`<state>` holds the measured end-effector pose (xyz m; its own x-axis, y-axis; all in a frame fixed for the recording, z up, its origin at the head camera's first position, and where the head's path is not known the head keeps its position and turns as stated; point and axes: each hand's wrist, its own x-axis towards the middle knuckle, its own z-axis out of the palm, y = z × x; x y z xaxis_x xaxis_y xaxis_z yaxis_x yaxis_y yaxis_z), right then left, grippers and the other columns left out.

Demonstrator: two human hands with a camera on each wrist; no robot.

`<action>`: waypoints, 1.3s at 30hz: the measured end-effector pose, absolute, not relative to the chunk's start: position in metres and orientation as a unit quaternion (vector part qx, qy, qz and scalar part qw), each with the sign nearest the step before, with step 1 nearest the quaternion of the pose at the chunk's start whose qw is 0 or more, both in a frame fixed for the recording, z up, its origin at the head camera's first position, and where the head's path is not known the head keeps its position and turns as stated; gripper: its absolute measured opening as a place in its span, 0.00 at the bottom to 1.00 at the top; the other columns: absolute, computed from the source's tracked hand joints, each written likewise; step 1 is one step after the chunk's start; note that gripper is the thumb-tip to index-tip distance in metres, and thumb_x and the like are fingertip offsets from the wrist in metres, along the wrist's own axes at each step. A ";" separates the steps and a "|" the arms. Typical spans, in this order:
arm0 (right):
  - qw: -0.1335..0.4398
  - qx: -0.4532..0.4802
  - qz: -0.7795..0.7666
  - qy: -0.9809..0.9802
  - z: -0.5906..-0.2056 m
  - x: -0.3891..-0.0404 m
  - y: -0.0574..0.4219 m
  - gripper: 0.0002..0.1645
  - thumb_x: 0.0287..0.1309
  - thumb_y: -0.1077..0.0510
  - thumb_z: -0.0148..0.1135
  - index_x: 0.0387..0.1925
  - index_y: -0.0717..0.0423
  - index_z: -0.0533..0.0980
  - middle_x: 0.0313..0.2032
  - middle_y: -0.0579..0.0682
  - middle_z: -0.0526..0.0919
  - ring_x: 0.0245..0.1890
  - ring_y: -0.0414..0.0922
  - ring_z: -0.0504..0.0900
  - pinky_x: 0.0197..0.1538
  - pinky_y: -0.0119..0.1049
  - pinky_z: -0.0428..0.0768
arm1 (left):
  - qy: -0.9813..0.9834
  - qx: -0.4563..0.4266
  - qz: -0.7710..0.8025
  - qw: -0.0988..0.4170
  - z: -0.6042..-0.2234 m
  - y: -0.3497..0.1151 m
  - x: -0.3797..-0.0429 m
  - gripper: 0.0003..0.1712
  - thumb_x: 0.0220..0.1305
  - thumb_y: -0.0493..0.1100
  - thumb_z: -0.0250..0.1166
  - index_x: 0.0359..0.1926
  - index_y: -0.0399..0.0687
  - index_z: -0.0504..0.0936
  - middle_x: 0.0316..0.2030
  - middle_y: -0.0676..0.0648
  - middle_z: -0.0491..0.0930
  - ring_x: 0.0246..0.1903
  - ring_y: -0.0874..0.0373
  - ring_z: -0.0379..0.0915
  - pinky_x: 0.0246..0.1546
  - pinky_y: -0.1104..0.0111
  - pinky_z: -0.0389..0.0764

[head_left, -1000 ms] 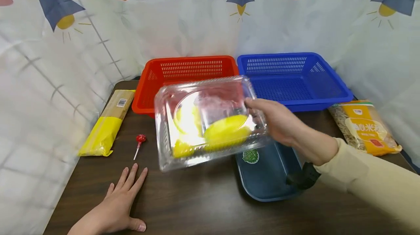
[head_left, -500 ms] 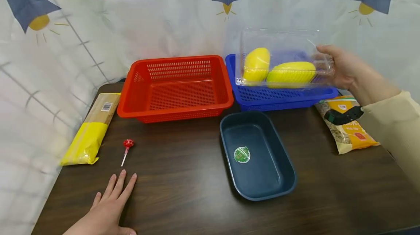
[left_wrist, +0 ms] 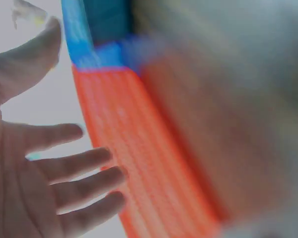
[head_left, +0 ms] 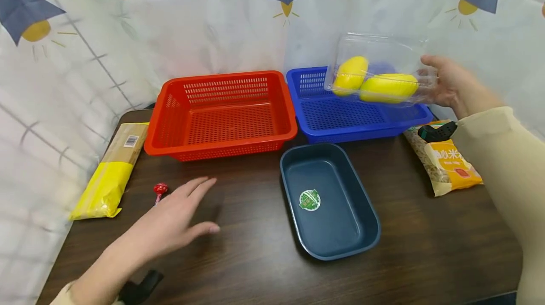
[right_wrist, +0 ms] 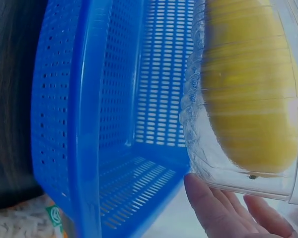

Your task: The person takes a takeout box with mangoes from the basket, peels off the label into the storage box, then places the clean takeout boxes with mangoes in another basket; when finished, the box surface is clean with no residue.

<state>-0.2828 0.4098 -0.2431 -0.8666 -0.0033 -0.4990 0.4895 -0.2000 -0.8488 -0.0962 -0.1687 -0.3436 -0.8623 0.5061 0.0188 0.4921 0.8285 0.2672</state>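
Observation:
My right hand (head_left: 453, 85) grips the right end of a clear plastic box (head_left: 396, 49) above the blue basket (head_left: 345, 115). Two yellow mangoes (head_left: 389, 88) lie inside the box, which is tilted so its contents face me. In the right wrist view the thumb and fingers (right_wrist: 216, 210) hold the box's end close to one mango (right_wrist: 251, 94). My left hand (head_left: 170, 217) is raised over the table with its fingers stretched out. It partly covers a red lollipop (head_left: 160, 188), whose stick is mostly hidden.
A red basket (head_left: 221, 149) stands beside the blue one. In front is a dark blue tray (head_left: 329, 210) with a green sticker. A yellow packet (head_left: 108, 177) lies at the left, and an orange-and-clear bag (head_left: 451, 165) at the right. A patterned curtain (head_left: 238, 21) hangs behind.
My right hand has carried the box of mangoes from over the table to above the blue basket. My left hand has lifted off the table and moved right and forward.

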 end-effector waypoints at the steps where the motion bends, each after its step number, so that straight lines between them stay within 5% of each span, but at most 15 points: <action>1: 0.164 0.198 -0.750 0.610 -0.244 -0.283 0.409 0.50 0.72 0.36 0.51 0.78 0.18 0.29 0.76 0.24 0.44 0.62 0.48 0.72 0.32 0.45 0.87 | 0.954 0.269 0.129 0.017 -0.334 -0.150 -0.109 0.54 0.54 0.61 0.77 0.74 0.40 0.66 0.69 0.35 0.71 0.67 0.39 0.71 0.65 0.44 0.75; 4: 0.153 0.195 -0.750 0.613 -0.246 -0.286 0.404 0.47 0.73 0.36 0.50 0.77 0.15 0.31 0.80 0.27 0.32 0.78 0.50 0.54 0.31 0.45 0.87 | 0.956 0.278 0.097 0.008 -0.314 -0.092 -0.155 0.56 0.61 0.67 0.69 0.78 0.41 0.59 0.75 0.34 0.62 0.75 0.37 0.59 0.72 0.42 0.66; 6: 0.144 0.192 -0.752 0.614 -0.247 -0.288 0.400 0.46 0.73 0.37 0.50 0.76 0.12 0.32 0.80 0.29 0.28 0.82 0.50 0.41 0.45 0.53 0.88 | 0.960 0.270 0.067 0.017 -0.309 -0.053 -0.188 0.58 0.64 0.72 0.61 0.80 0.41 0.54 0.78 0.34 0.57 0.78 0.37 0.52 0.75 0.43 0.60; 9: 0.140 0.193 -0.750 0.616 -0.248 -0.290 0.394 0.46 0.73 0.37 0.50 0.76 0.12 0.32 0.80 0.31 0.27 0.83 0.50 0.36 0.70 0.60 0.67 | 0.966 0.255 0.031 0.040 -0.310 -0.005 -0.233 0.60 0.66 0.77 0.51 0.81 0.41 0.47 0.80 0.34 0.49 0.80 0.36 0.44 0.78 0.43 0.54; 11: 0.143 0.197 -0.750 0.615 -0.249 -0.291 0.391 0.47 0.73 0.36 0.50 0.76 0.13 0.31 0.80 0.30 0.28 0.83 0.50 0.36 0.76 0.54 0.49 | 0.970 0.234 0.021 0.056 -0.315 0.017 -0.256 0.61 0.65 0.79 0.48 0.82 0.41 0.45 0.81 0.34 0.47 0.80 0.37 0.42 0.78 0.43 0.52; 13: 0.149 0.201 -0.749 0.613 -0.251 -0.292 0.388 0.48 0.73 0.36 0.50 0.76 0.13 0.29 0.80 0.30 0.29 0.83 0.49 0.36 0.77 0.53 0.45 | 0.974 0.216 0.017 0.071 -0.321 0.031 -0.271 0.63 0.64 0.81 0.46 0.82 0.41 0.43 0.81 0.35 0.44 0.81 0.37 0.40 0.79 0.42 0.49; 16: 0.157 0.201 -0.741 0.621 -0.253 -0.293 0.385 0.49 0.72 0.35 0.50 0.77 0.15 0.28 0.81 0.31 0.30 0.83 0.49 0.36 0.78 0.52 0.47 | 0.975 0.197 0.016 0.102 -0.329 0.042 -0.283 0.66 0.62 0.83 0.43 0.82 0.41 0.40 0.82 0.35 0.40 0.81 0.37 0.34 0.79 0.40 0.44; 18: 0.162 0.199 -0.731 0.633 -0.254 -0.295 0.384 0.49 0.72 0.34 0.50 0.77 0.16 0.28 0.81 0.31 0.30 0.83 0.49 0.36 0.76 0.53 0.64 | 0.974 0.192 0.014 0.123 -0.332 0.046 -0.286 0.67 0.62 0.83 0.42 0.82 0.40 0.37 0.82 0.35 0.36 0.82 0.37 0.30 0.79 0.40 0.40; 20: 0.167 0.195 -0.716 0.649 -0.254 -0.297 0.385 0.50 0.71 0.33 0.50 0.78 0.18 0.28 0.81 0.32 0.31 0.83 0.49 0.36 0.61 0.49 0.82 | 0.972 0.190 0.008 0.138 -0.334 0.048 -0.285 0.67 0.62 0.84 0.41 0.82 0.39 0.36 0.82 0.35 0.33 0.82 0.37 0.27 0.80 0.41 0.37; 23: 0.178 0.189 -0.687 0.678 -0.255 -0.303 0.387 0.52 0.70 0.32 0.51 0.79 0.21 0.29 0.82 0.33 0.31 0.83 0.49 0.37 0.38 0.37 0.84 | 0.971 0.190 -0.001 0.146 -0.333 0.052 -0.284 0.68 0.62 0.84 0.40 0.81 0.38 0.34 0.82 0.35 0.30 0.82 0.38 0.26 0.80 0.42 0.34; 26: 0.193 0.177 -0.641 0.722 -0.256 -0.309 0.387 0.52 0.70 0.30 0.49 0.80 0.25 0.29 0.82 0.36 0.30 0.83 0.51 0.37 0.57 0.43 0.82 | 0.970 0.192 -0.008 0.148 -0.331 0.056 -0.282 0.68 0.61 0.84 0.39 0.81 0.37 0.34 0.82 0.35 0.30 0.82 0.38 0.25 0.80 0.43 0.33; 30: 0.205 0.156 -0.562 0.786 -0.256 -0.317 0.385 0.52 0.70 0.28 0.44 0.82 0.35 0.31 0.83 0.45 0.31 0.80 0.56 0.51 0.79 0.49 0.58 | 0.969 0.196 -0.016 0.147 -0.327 0.061 -0.280 0.69 0.61 0.85 0.39 0.81 0.37 0.34 0.82 0.35 0.31 0.82 0.39 0.26 0.80 0.44 0.33; 34: 0.212 0.141 -0.498 0.829 -0.257 -0.324 0.380 0.53 0.71 0.27 0.41 0.83 0.45 0.35 0.83 0.56 0.38 0.66 0.51 0.66 0.73 0.49 0.68 | 0.968 0.202 -0.019 0.144 -0.327 0.066 -0.280 0.69 0.60 0.85 0.39 0.81 0.37 0.33 0.82 0.35 0.31 0.82 0.38 0.26 0.81 0.45 0.33; 39: 0.215 0.124 -0.431 0.868 -0.263 -0.333 0.376 0.53 0.72 0.27 0.39 0.83 0.49 0.36 0.81 0.65 0.44 0.68 0.60 0.67 0.59 0.47 0.78 | 0.968 0.207 -0.023 0.139 -0.327 0.072 -0.280 0.70 0.60 0.85 0.39 0.81 0.37 0.34 0.82 0.35 0.31 0.82 0.39 0.27 0.81 0.45 0.34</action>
<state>-0.3333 0.3761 -0.2628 -0.8771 0.0297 -0.4794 0.3999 0.5982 -0.6944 -0.2801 0.0719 -0.3269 -0.8758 0.3936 -0.2794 0.4064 0.9136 0.0132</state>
